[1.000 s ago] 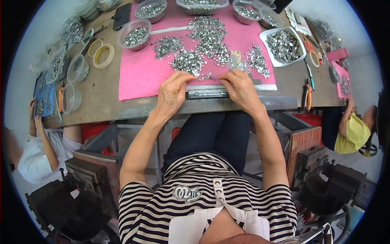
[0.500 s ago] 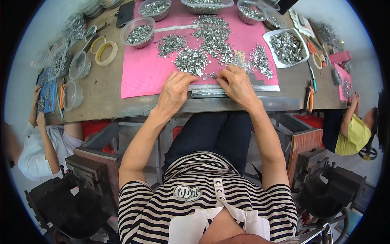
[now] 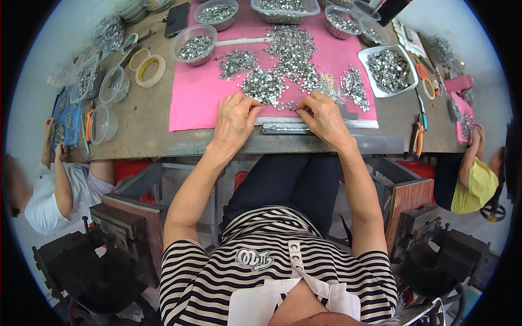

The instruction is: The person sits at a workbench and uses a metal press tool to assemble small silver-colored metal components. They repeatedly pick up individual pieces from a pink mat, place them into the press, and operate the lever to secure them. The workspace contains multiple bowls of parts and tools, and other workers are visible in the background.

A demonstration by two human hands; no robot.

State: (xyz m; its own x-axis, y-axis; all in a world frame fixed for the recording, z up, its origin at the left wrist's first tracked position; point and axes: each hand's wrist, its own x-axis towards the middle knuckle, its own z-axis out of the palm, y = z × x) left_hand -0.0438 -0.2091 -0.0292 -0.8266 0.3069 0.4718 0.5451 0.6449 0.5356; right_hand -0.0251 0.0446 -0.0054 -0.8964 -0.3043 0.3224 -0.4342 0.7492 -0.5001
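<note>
My left hand (image 3: 234, 120) rests at the front of the pink mat (image 3: 187, 103), its thumb and fingertips drawn together beside a heap of small shiny metal pieces (image 3: 263, 87). Across from it, my right hand (image 3: 324, 120) is bent into a pinch. Whatever either fingertip grip holds is too small or too hidden to name. A few loose metal bits (image 3: 288, 106) lie between the two hands. Just in front of them, a narrow slotted metal bar (image 3: 285, 129) lies along the table's front edge, with part of it under my right wrist.
Clear plastic tubs of metal pieces (image 3: 196, 48) line the back. A white tray (image 3: 388, 70) of pieces stands at right, with orange-handled pliers (image 3: 417, 136) nearby. Tape rolls (image 3: 150, 71) and an empty tub (image 3: 103, 125) are at left. Two other people sit at either side.
The view has shifted slightly. My left thumb has straightened toward the right, and my right fingertips have drawn back a little, so the loose bits between the hands show more.
</note>
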